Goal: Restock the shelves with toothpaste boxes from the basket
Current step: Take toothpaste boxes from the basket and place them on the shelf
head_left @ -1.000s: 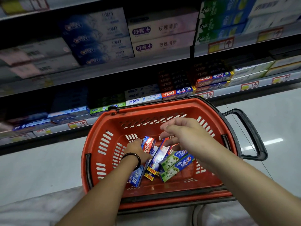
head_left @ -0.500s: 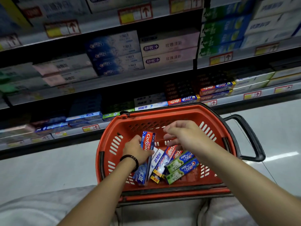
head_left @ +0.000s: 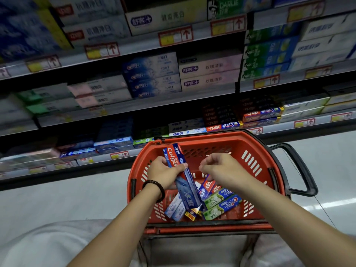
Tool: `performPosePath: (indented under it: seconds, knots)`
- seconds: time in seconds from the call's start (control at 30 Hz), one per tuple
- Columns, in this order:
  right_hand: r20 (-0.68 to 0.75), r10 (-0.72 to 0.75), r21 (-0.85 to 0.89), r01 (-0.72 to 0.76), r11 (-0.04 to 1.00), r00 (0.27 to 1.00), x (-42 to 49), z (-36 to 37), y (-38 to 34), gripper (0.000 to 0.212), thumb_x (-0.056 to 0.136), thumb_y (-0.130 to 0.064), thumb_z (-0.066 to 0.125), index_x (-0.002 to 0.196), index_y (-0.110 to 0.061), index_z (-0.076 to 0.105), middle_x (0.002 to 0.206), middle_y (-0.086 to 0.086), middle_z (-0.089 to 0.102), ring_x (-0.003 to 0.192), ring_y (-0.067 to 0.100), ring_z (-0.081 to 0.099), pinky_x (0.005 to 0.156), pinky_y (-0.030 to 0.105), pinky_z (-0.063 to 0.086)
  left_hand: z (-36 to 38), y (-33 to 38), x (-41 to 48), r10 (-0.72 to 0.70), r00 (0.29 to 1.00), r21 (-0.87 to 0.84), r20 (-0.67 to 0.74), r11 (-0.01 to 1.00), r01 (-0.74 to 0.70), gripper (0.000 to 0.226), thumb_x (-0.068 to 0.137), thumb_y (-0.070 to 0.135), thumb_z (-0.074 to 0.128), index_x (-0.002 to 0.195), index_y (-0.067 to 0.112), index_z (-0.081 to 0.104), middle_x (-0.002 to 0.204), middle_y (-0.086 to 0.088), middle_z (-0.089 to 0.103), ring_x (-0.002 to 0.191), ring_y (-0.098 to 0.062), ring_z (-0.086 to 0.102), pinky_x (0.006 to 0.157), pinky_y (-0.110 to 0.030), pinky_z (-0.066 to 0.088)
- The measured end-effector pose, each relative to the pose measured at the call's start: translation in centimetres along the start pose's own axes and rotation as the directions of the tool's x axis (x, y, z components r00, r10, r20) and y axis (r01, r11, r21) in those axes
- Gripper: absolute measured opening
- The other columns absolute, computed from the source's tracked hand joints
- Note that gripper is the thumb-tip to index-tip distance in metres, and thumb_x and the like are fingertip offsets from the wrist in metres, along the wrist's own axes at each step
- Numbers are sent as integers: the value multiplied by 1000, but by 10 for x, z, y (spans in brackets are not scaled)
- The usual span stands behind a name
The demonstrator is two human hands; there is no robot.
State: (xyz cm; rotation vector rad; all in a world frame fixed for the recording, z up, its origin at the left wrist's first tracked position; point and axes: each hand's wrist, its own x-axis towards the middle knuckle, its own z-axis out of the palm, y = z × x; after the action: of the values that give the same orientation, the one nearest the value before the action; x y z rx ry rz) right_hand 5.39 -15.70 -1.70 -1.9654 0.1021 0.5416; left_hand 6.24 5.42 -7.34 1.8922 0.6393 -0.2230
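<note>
A red plastic basket (head_left: pixel 256 151) stands in front of me with several toothpaste boxes (head_left: pixel 221 205) lying in its bottom. My left hand (head_left: pixel 163 172) grips a red and blue Colgate box (head_left: pixel 181 170) around its middle and holds it upright, its top above the basket's rim. My right hand (head_left: pixel 223 168) hovers over the basket to the right of that box, fingers loosely curled and holding nothing. Store shelves (head_left: pixel 173 101) stacked with toothpaste boxes rise behind the basket.
The basket has a black handle (head_left: pixel 300 170) sticking out on its right side. The bottom shelf (head_left: pixel 96 158) with blue and green boxes runs just behind the basket's rim. Pale floor lies to the left and right. A dark bracelet (head_left: pixel 157 187) circles my left wrist.
My left hand has lifted the Colgate box out of the pile until it stands above the basket rim. My right hand stayed over the basket. The view tilted up toward the shelves.
</note>
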Motion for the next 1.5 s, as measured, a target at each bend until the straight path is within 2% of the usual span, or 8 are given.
performPosePath:
  seconds: [0.17, 0.33, 0.47, 0.63, 0.83, 1.1, 1.33, 1.5]
  knots:
    - [42, 26, -105, -22, 994, 999, 2, 7, 5, 29, 86, -38, 85, 105, -26, 67, 100, 1, 73, 92, 19, 71, 81, 38, 56, -9, 12, -9, -22, 999, -175, 29, 984, 27, 57, 69, 37, 97, 105, 13, 60, 98, -7, 80, 80, -26, 80, 65, -50, 65]
    - [123, 56, -176, -34, 984, 991, -4, 9, 4, 45, 82, -34, 91, 115, -25, 61, 104, 4, 73, 80, 17, 69, 69, 34, 53, -13, 17, -19, -50, 998, -289, 36, 956, 58, 57, 74, 33, 95, 110, 10, 58, 102, -11, 79, 80, -30, 79, 67, -52, 65]
    - [145, 45, -242, -9, 970, 988, -8, 10, 2, 53, 79, -34, 94, 118, -26, 59, 104, 1, 72, 92, 20, 74, 87, 42, 60, -16, 21, -28, -65, 997, -330, 34, 941, 72, 47, 77, 32, 93, 104, 12, 59, 100, -12, 79, 81, -28, 79, 69, -49, 66]
    - [142, 11, -293, 32, 956, 990, -12, 12, -1, 54, 78, -28, 94, 119, -27, 59, 105, -3, 71, 91, 18, 74, 85, 42, 63, -19, 23, -38, -81, 995, -409, 63, 907, 100, 42, 81, 31, 90, 105, 7, 64, 98, -15, 80, 82, -29, 79, 68, -43, 65]
    - [74, -42, -316, 64, 946, 996, -10, 9, -1, 37, 82, -22, 91, 103, -29, 62, 98, -4, 74, 82, 14, 72, 63, 29, 53, -23, 30, -45, -92, 992, -559, 87, 820, 125, 45, 88, 27, 84, 119, 3, 62, 93, -14, 80, 85, -31, 79, 69, -41, 65]
    - [16, -117, -265, 117, 957, 993, -17, 10, -8, 31, 92, -22, 84, 114, -30, 64, 102, -7, 72, 84, 11, 69, 56, 19, 47, -29, 27, -43, -74, 997, -631, 36, 772, 80, 59, 84, 31, 87, 129, 15, 52, 111, -15, 77, 88, -35, 79, 77, -54, 64]
    - [-53, -157, -215, 142, 966, 986, -23, 9, -16, 30, 98, -25, 77, 123, -33, 62, 100, -12, 69, 83, 13, 71, 60, 27, 56, -41, 31, -44, -70, 997, -668, 17, 742, 64, 56, 93, 40, 76, 139, 29, 46, 124, -16, 68, 90, -36, 78, 77, -54, 64]
    - [-67, -181, -169, 167, 971, 981, -25, 10, -21, 35, 99, -24, 75, 129, -36, 60, 106, -13, 69, 86, 14, 72, 67, 32, 62, -59, 35, -45, -70, 997, -629, -8, 776, 50, 56, 97, 41, 70, 144, 33, 41, 117, -14, 70, 88, -36, 78, 82, -61, 62]
